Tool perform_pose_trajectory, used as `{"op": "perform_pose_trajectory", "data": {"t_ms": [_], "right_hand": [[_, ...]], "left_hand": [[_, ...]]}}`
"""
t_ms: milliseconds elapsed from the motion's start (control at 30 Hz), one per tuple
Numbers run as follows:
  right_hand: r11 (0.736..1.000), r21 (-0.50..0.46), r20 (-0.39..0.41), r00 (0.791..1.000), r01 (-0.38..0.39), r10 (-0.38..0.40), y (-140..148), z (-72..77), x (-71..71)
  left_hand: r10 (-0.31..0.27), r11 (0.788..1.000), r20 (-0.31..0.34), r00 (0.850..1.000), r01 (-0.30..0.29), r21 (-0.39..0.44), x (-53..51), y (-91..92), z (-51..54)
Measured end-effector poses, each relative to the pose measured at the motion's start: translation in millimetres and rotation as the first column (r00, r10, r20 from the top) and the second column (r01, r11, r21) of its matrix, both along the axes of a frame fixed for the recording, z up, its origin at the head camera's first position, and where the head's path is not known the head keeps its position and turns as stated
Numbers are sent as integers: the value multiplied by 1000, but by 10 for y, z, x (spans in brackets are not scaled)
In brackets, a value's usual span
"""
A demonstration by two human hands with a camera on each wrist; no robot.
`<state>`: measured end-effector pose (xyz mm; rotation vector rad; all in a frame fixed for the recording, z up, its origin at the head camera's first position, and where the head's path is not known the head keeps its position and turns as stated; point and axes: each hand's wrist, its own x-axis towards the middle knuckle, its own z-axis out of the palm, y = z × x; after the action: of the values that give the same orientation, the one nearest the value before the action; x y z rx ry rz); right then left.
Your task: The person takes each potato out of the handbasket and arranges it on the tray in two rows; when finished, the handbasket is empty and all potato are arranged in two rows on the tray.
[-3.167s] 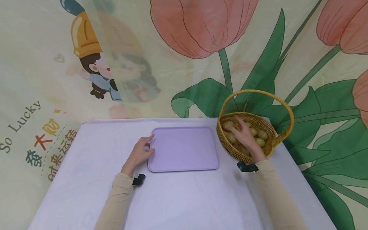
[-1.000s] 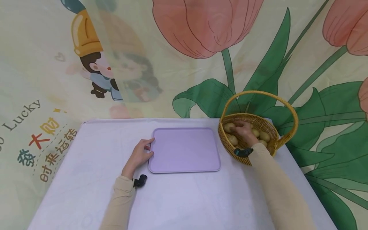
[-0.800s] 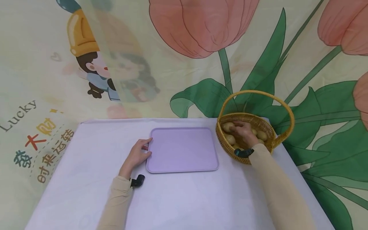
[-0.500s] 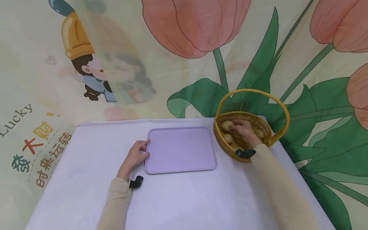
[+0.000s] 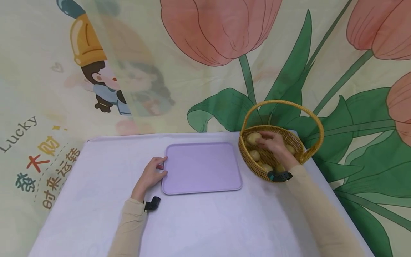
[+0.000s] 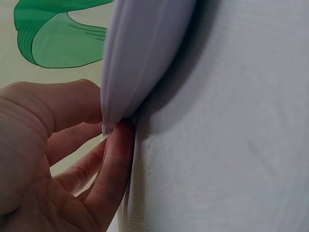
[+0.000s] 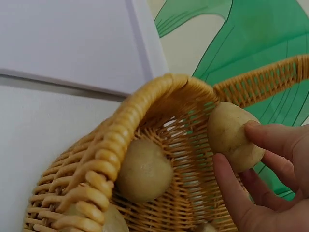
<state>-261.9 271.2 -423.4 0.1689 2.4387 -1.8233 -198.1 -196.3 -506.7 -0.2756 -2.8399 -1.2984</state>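
Observation:
At the right of the head view, my right hand (image 5: pixel 273 144) is inside the wicker basket (image 5: pixel 245 157). It pinches a pale potato (image 7: pixel 231 135) between thumb and fingers, near the basket's rim in the right wrist view. Another potato (image 7: pixel 145 171) lies lower in the basket, with several more around it, some partly hidden by my hand. My left hand (image 5: pixel 151 175) holds the left edge of the lilac tray (image 5: pixel 202 169). In the left wrist view, the tray's rim (image 6: pixel 128 72) sits between the thumb and a finger.
A white cloth (image 5: pixel 192 225) covers the table. The basket's tall arched handle (image 5: pixel 282 101) rises above its contents, at the table's right edge. Behind stands a backdrop printed with tulips (image 5: pixel 221 28).
My right hand went from reaching among the potatoes to pinching one, and has just risen slightly with it. The left hand stays at the tray's edge; the head view shifted a little.

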Motion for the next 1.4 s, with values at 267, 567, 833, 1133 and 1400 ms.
{"op": "perform_pose_trajectory", "data": {"t_ms": [267,567,833,1133,1400], "right_hand": [[999,45,-74,997,15,-11,-55,65,108],[968,245,14,998,-55,53,-99,-138,23],[980,197,56,998,-26,15,7,-220,-59],[986,162,29,999,32,-37,17,-351,-100],[991,126,26,998,48,-52,3,-368,-99]], "left_hand": [[-5,1000,4,1000,5,-10,-7,8,-17],[7,1000,19,1000,-7,-11,0,-30,-22],[1,1000,38,999,-2,12,4,-27,-29],[6,1000,37,999,-7,15,12,10,-1],[14,1000,31,999,-14,-3,9,12,1]]}}
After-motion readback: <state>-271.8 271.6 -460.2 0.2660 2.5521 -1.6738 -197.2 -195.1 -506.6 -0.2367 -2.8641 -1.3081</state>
